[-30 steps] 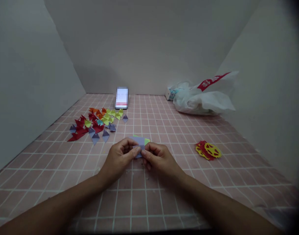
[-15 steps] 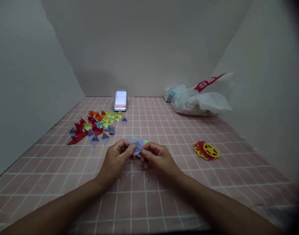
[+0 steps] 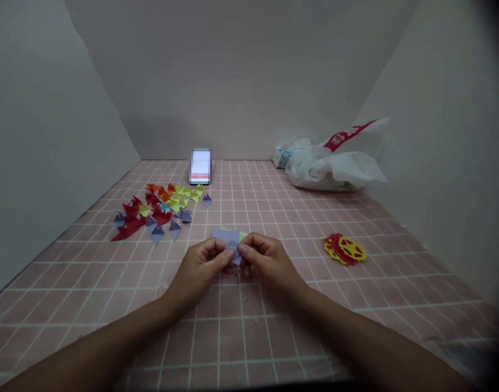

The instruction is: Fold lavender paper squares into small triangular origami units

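Observation:
Between both hands is a small piece of folded purple paper (image 3: pixel 235 258), pinched at the thumbs. My left hand (image 3: pixel 206 265) is closed on its left side, thumb on top. From the right, my right hand (image 3: pixel 263 258) pinches the same piece; its lower fingers are curled underneath and partly hidden. Just behind the fingers lie flat paper sheets, a purple sheet (image 3: pixel 222 234) on top with a yellow-green sheet (image 3: pixel 243 236) showing at its edge. Folded paper pieces in red (image 3: pixel 134 215), yellow-green (image 3: pixel 178 202), orange (image 3: pixel 164 193) and purple (image 3: pixel 174 228) are spread to the left.
A pink checked cloth (image 3: pixel 249 340) covers the table. A lit phone (image 3: pixel 200 166) stands at the back. At the back right, a white plastic bag (image 3: pixel 334 170) lies against a tissue box (image 3: pixel 280 157). Red and yellow cut-out discs (image 3: pixel 351 249) lie to the right.
My left thumb has shifted right along the purple paper, closer to my right thumb. Less of the folded piece shows now, and more of the flat purple sheet behind it.

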### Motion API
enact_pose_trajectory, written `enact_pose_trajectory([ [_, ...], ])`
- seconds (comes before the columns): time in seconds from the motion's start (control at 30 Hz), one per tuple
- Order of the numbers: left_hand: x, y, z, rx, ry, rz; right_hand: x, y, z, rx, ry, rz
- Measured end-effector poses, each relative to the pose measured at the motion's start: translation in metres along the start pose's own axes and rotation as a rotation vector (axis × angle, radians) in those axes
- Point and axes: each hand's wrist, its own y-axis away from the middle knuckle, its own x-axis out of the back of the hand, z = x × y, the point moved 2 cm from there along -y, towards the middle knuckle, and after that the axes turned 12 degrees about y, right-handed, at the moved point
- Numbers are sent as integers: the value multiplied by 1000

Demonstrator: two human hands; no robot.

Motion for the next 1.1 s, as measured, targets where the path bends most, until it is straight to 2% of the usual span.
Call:
enact_pose_trajectory([
  [0.17,2,-1,2,-28,-43,1,3,0,-2,0,48,25],
  [0.37,1,0,2,-24,-74,17,1,1,-1,10,0,15],
  [0.6,0,-1,4,-53,76,65,2,0,-2,12,-45,80],
  [0.67,-1,-2,4,-41,82,46,2,0,-3,12,-58,91],
  [0.77,-1,-3,4,-42,20,11,0,1,-2,18,-80,88],
  [0.87,2,-3,3,-59,-67,38,-1,-1,0,35,-84,53],
  [1.03,4,-4,1,-54,-209,44,2,-4,-1,142,-61,109],
  [1.1,3,-4,0,-61,-245,22,2,-4,-2,140,-45,87],
])
